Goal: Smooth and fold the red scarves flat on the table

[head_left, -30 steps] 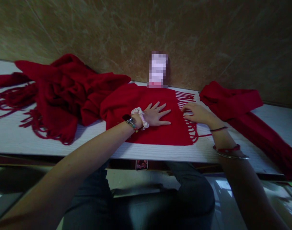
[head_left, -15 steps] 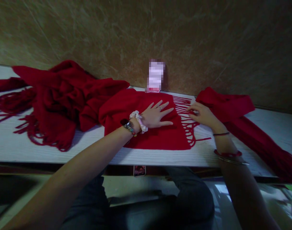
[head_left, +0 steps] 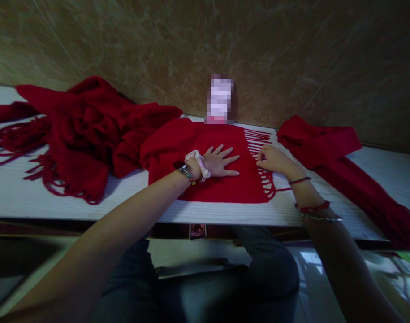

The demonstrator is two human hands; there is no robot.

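A red scarf (head_left: 218, 190) lies spread flat on the white table, its fringe (head_left: 258, 139) of thin tassels along the right end. My left hand (head_left: 220, 162) rests on the cloth, palm down, fingers spread. At the fringe my right hand (head_left: 275, 160) is closed, thumb and fingers pinched together on the tassels; the exact strands are hidden by the fingers. To the left, the scarf's cloth meets a rumpled heap of red fabric (head_left: 90, 130) with fringed ends.
Another red scarf (head_left: 329, 152) lies folded at the right, its fringe hanging over the front edge. A blurred-out pale upright item (head_left: 220, 98) leans against the brown marbled wall (head_left: 140, 49). A phone (head_left: 197, 231) shows below the edge of the white table (head_left: 124, 199).
My right hand has shifted slightly left along the fringe, toward the cloth edge, and its fingers have curled tighter. My left hand stays flat on the scarf. The view has tipped slightly.
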